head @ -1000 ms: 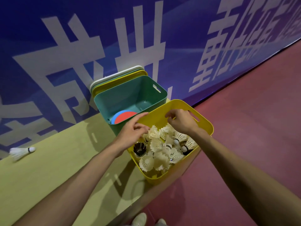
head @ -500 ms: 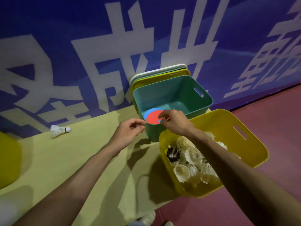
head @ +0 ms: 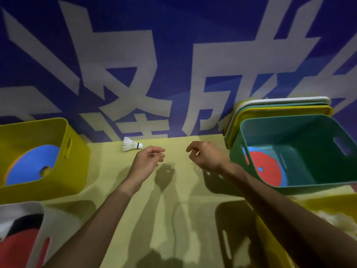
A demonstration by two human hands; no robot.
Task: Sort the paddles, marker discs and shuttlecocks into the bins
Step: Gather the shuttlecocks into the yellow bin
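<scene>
One shuttlecock (head: 132,146) lies loose on the yellow surface (head: 183,190) by the wall (head: 173,55), just beyond the left hand (head: 148,161); both hands hover empty, fingers loosely curled (the right hand (head: 205,157) nearer the teal bin (head: 289,120) of discs (head: 266,169)); the pickup seems next: pinch it lightly, then carry it across to the yellow bin (head: 332,204) at lower right.

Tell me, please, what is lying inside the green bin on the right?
A red marker disc with a blue centre dot lies on a blue disc, of which only an edge shows. The green bin hides their lower parts behind its near wall.
</scene>
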